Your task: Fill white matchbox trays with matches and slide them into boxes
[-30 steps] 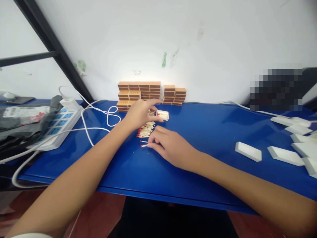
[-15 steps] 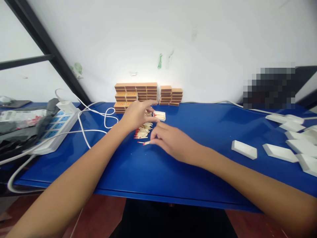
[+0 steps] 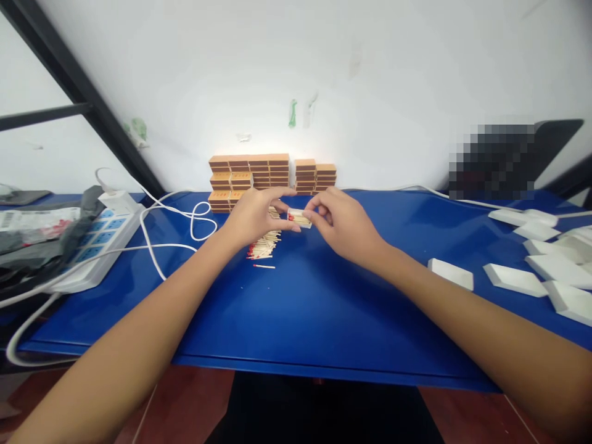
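Observation:
A small white matchbox tray (image 3: 306, 226) with red-headed matches in it sits on the blue table in front of the stacked boxes. My left hand (image 3: 253, 216) steadies its left end, thumb at the near side and fingers at the far side. The thumb and fingers of my right hand (image 3: 345, 222) are pinched over the tray's right end, on matches (image 3: 300, 218) whose heads point left. Exactly how many are pinched is hidden. Partly under my left hand lies a heap of loose matches (image 3: 263, 245). One single match (image 3: 264, 266) lies apart, nearer me.
Brown matchboxes (image 3: 250, 165) stand stacked against the wall, with two shorter stacks (image 3: 305, 172) beside them. Several white trays (image 3: 514, 280) lie at the right. On the left are a power strip (image 3: 99, 246), white cables (image 3: 152, 243) and plastic bags (image 3: 41, 228).
My right hand has moved up and away from me, from beside the single match to the tray, carrying matches. My left hand has stayed at the tray. The view has shifted slightly.

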A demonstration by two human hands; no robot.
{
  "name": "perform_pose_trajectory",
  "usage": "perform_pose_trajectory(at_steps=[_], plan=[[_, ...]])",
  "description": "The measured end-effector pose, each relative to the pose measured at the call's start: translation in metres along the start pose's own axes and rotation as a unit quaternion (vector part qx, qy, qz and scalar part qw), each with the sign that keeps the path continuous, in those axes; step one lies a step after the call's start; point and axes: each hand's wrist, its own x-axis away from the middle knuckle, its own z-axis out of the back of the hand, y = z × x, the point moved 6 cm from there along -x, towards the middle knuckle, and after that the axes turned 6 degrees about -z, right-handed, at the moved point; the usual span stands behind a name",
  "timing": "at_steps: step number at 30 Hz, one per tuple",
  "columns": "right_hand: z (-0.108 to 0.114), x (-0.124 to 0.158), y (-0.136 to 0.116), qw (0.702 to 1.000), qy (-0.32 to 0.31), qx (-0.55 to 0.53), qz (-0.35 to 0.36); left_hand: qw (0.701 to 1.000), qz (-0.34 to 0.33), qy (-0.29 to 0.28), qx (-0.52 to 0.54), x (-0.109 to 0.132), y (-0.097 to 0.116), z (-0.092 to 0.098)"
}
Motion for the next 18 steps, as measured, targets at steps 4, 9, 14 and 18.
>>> perform_pose_trajectory(at_steps=[4, 9, 14, 18], plan=[[-0.010, 0.011, -0.021, 0.999, -0.021, -0.030, 0.025, 1.000, 0.007, 0.005, -0.016, 0.000, -0.008, 0.004], [-0.049, 0.038, -0.046, 0.986, -0.161, -0.023, 0.035, 0.999, 0.024, 0.018, -0.015, 0.000, -0.014, 0.007], [-0.063, 0.043, -0.049, 0.981, -0.189, -0.005, 0.034, 0.999, 0.024, 0.020, -0.031, -0.001, -0.011, 0.008], [-0.065, 0.041, -0.048, 0.977, -0.208, 0.002, 0.041, 0.999, 0.022, 0.017, -0.042, -0.001, -0.011, 0.007]])
